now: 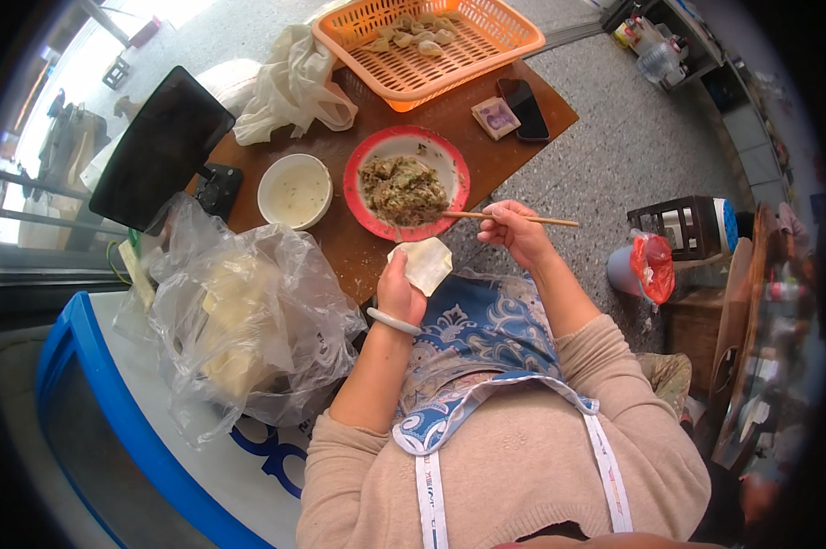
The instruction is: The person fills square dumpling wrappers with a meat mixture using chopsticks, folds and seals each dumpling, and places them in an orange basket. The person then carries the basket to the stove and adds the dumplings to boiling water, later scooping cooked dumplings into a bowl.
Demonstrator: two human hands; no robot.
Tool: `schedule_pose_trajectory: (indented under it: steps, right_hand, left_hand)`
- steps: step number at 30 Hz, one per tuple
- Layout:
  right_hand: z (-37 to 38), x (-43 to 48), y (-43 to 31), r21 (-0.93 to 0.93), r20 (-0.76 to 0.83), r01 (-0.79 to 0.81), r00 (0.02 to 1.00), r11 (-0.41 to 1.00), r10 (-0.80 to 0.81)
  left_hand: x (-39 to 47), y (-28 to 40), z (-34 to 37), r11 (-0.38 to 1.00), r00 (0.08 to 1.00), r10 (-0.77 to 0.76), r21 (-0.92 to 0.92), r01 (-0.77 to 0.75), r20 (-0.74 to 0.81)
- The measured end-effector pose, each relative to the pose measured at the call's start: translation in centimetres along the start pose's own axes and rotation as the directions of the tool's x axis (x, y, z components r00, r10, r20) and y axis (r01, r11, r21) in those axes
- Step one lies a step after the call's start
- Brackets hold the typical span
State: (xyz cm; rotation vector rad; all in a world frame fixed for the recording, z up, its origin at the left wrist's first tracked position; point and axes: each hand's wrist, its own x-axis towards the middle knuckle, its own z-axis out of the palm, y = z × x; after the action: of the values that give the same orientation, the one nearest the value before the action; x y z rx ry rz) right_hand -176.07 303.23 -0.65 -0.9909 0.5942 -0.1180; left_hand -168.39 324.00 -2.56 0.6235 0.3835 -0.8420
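Observation:
On my left hand [400,291] lies a pale dumpling wrapper [425,265], its near edge pinned by the thumb. A white bangle circles that wrist. My right hand [512,231] grips wooden chopsticks [550,221], whose tips reach into the minced filling [405,189]. The filling, flecked with green, sits in a red-rimmed bowl [462,168] just beyond both hands. Left of it stands a white bowl [265,194] with cloudy liquid. A clear plastic bag [303,302] near my left forearm holds a stack of wrappers [238,322].
Folded dumplings [420,31] lie in an orange plastic basket [420,99] at the table's far side. A phone [528,113] and banknotes [494,118] rest near the right edge. A dark screen on a stand [169,147] and a white bag [286,86] occupy the left. A lined bin [622,271] stands on the floor.

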Motion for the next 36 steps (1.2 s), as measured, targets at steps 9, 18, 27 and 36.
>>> schedule_pose_trajectory:
  steps: [9, 18, 27, 36]
  right_hand:
    - [1.5, -2.5, -0.3, 0.046, 0.091, -0.039, 0.995, 0.998, 0.035]
    - [2.9, -3.6, -1.5, -0.224, 0.13, 0.016, 0.991, 0.974, 0.013]
    - [5.0, -4.3, -1.9, -0.012, 0.093, 0.024, 0.995, 1.0, -0.023]
    - [4.4, -3.0, 0.1, -0.035, 0.002, 0.102, 0.995, 0.994, -0.102]
  left_hand:
    - [0.3, 0.1, -0.3, 0.999, 0.999, -0.04, 0.023, 0.041, -0.034]
    - [-0.8, 1.2, -0.4, 0.996, 0.997, -0.076, 0.042, 0.077, -0.017]
    - [-2.3, 2.6, 0.4, 0.993, 0.997, 0.03, 0.114, -0.038, 0.074]
    - [-1.7, 2.6, -0.5, 0.968, 0.975, 0.122, 0.193, -0.158, 0.186]
